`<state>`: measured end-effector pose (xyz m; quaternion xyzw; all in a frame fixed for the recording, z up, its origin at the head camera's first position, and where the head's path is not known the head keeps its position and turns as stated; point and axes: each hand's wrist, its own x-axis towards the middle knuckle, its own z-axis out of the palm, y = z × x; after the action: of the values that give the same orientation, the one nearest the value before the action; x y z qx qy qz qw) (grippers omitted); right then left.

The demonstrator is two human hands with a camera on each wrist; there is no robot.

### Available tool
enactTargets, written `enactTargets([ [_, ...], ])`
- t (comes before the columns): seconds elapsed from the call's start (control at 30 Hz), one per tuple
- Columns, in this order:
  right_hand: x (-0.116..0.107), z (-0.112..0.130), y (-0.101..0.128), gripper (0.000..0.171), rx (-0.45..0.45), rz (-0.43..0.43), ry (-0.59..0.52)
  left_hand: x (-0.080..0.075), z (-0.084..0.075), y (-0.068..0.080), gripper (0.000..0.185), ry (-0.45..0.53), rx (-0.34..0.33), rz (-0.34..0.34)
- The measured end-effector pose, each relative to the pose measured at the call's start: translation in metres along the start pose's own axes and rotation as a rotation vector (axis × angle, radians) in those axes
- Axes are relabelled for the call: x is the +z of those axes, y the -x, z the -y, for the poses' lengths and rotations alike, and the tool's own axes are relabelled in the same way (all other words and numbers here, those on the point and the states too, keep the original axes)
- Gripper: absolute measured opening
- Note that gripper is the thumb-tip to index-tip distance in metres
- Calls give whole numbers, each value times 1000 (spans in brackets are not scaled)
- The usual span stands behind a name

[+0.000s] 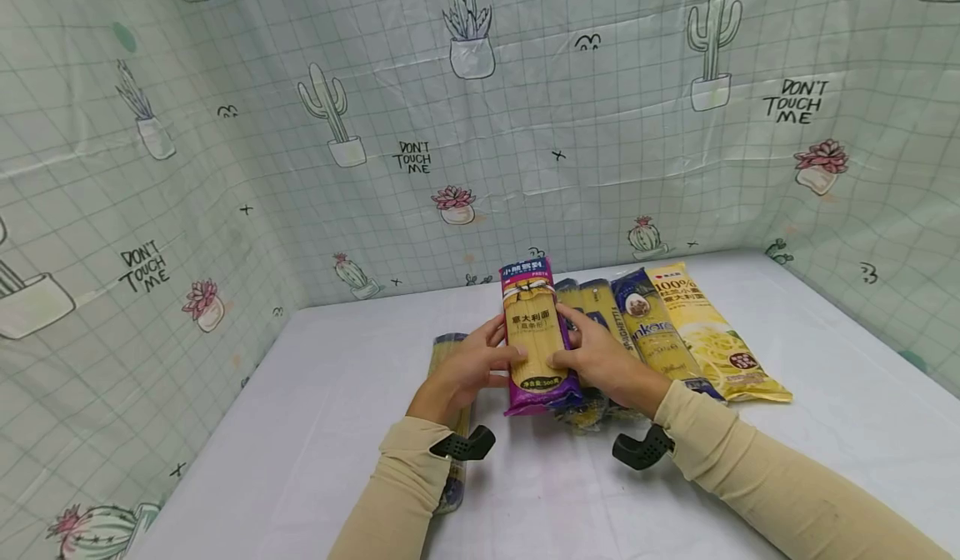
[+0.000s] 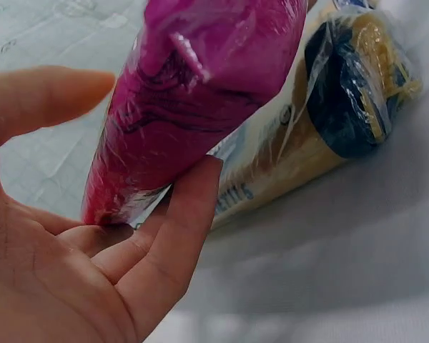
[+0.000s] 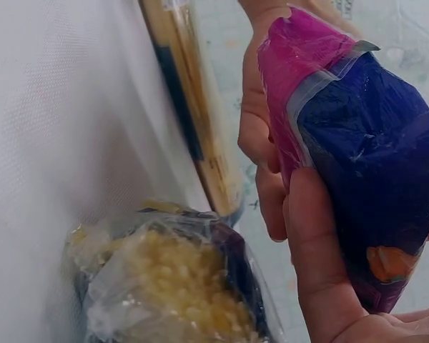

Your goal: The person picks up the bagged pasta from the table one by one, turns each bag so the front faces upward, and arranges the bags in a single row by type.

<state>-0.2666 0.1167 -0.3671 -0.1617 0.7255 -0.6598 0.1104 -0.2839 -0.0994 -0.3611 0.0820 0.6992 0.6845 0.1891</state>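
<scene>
A pack of pasta [image 1: 531, 339] with a purple and blue wrapper and a clear front is held up, tilted, over the table in the head view. My left hand [image 1: 468, 367] holds its left side, thumb on the front and fingers toward the back. Gripping the right side is my right hand [image 1: 603, 358], its thumb also on the front. The left wrist view shows the wrapper's magenta end [image 2: 200, 86] between thumb and fingers. In the right wrist view, fingers support the dark blue back [image 3: 368, 136]; the right thumb is mostly hidden there.
A long spaghetti pack [image 1: 452, 493] lies left, partly under my left arm. To the right lie several packs: clear-and-blue spaghetti packs [image 1: 597, 297], a blue-and-yellow pack [image 1: 663, 335] and a yellow pack [image 1: 720, 339]. A patterned curtain [image 1: 525, 127] stands behind the white table [image 1: 322, 427].
</scene>
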Motion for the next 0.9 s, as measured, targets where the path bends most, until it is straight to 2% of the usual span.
enactTargets([
  [0.4,5,-4,-3,80,53,-59,155,1,4,-2,88,-33,7,-42],
  [0.77,8,-8,-4,61,82,-91,257,3,10,-5,54,-153,7,-62],
  [0.9,9,-9,-3,56,80,-82,275,3,12,-5,52,-175,-14,-72],
])
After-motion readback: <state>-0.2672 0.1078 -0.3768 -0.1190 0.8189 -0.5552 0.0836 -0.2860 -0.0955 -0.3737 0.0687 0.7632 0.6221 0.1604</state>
